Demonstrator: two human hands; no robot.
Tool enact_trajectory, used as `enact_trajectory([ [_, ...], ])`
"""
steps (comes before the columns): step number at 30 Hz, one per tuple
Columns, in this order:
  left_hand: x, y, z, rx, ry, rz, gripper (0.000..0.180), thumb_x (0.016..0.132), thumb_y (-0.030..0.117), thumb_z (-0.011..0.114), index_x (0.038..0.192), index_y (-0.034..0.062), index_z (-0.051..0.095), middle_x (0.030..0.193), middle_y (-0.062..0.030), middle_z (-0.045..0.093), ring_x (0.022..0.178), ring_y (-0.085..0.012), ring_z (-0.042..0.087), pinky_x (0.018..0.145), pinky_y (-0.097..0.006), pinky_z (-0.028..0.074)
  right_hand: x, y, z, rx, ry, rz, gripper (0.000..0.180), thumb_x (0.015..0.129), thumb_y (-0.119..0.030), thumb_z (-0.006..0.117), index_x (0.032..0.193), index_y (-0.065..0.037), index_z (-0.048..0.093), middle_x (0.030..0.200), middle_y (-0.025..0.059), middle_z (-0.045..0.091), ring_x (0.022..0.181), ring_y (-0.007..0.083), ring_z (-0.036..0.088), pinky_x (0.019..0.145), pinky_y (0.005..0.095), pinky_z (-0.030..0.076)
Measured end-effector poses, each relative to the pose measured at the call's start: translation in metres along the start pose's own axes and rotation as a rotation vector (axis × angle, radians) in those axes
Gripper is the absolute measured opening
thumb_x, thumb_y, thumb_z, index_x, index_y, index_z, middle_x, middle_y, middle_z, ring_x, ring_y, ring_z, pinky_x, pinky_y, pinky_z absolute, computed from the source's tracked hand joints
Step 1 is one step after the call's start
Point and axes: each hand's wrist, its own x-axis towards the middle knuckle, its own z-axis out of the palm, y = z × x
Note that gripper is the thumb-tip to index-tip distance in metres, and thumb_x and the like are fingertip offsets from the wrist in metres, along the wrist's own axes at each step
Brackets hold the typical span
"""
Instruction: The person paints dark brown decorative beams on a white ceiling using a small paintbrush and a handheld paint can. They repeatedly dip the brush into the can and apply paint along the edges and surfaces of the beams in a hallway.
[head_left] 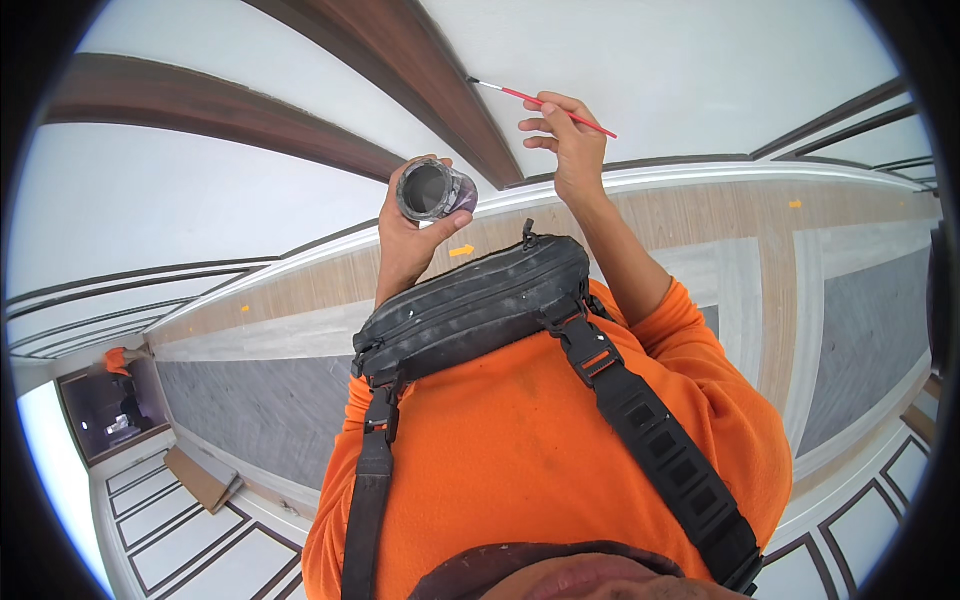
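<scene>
Left hand (405, 235) grips a small round dark-stained paint cup (435, 190), right hand (570, 140) pinches a thin red-handled brush (545, 103) against the dark brown trim strip (440, 90)

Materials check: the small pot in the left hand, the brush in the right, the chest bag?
Pot: looks like clear plastic or glass, dark-smeared inside; glossy rim. Cannot tell which.
Brush: thin red handle, glossy, painted wood or plastic; pale metal-looking band near the tip.
Chest bag: black woven fabric, matte, with webbing straps and plastic buckles.

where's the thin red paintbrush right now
In the head view, the red paintbrush is pinched in the right hand, raised to the dark wood trim strip, right of the small jar.
</scene>
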Motion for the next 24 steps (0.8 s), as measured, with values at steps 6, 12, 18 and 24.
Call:
enact_trajectory([
  [6, 0.000, -0.003, -0.001, 0.012, -0.013, 0.023, 0.077, 0.072, 0.001, 0.091, 0.138, 0.0029, 0.053, 0.135, -0.0137, 0.066, 0.123, -0.0208, 0.063, 0.107, -0.036, 0.051, 0.000, -0.004, 0.000, -0.006, -0.030, -0.015, 0.030, 0.100, -0.020, 0.068, 0.121, 0.002, 0.065, 0.111, 0.0187, 0.074, 0.089, 0.0240, 0.075, 0.067, 0.0321, 0.061],
  [12, 0.002, -0.002, 0.000, -0.001, 0.001, 0.009, 0.079, 0.071, 0.003, 0.091, 0.140, 0.0007, 0.052, 0.135, -0.0168, 0.065, 0.124, -0.0245, 0.064, 0.109, -0.039, 0.050, -0.001, -0.003, -0.001, 0.003, -0.020, -0.028, 0.027, 0.101, -0.019, 0.067, 0.119, 0.001, 0.066, 0.109, 0.0179, 0.075, 0.087, 0.0225, 0.075, 0.065, 0.0312, 0.061],
  [18, -0.001, -0.004, 0.001, -0.011, 0.020, 0.003, 0.080, 0.071, 0.004, 0.092, 0.140, 0.0011, 0.053, 0.134, -0.0161, 0.066, 0.123, -0.0244, 0.064, 0.109, -0.039, 0.050, 0.000, -0.006, -0.002, -0.052, -0.029, -0.034, 0.029, 0.100, -0.019, 0.067, 0.120, 0.002, 0.065, 0.110, 0.0184, 0.074, 0.088, 0.0238, 0.075, 0.066, 0.0321, 0.061],
  [24, 0.003, -0.006, 0.000, -0.008, 0.016, -0.008, 0.079, 0.070, 0.005, 0.092, 0.139, 0.0014, 0.053, 0.134, -0.0154, 0.066, 0.123, -0.0242, 0.064, 0.110, -0.039, 0.050, 0.002, -0.006, 0.000, -0.046, -0.021, -0.049, 0.028, 0.100, -0.019, 0.068, 0.118, 0.002, 0.066, 0.108, 0.0181, 0.074, 0.088, 0.0234, 0.075, 0.067, 0.0322, 0.061],
])
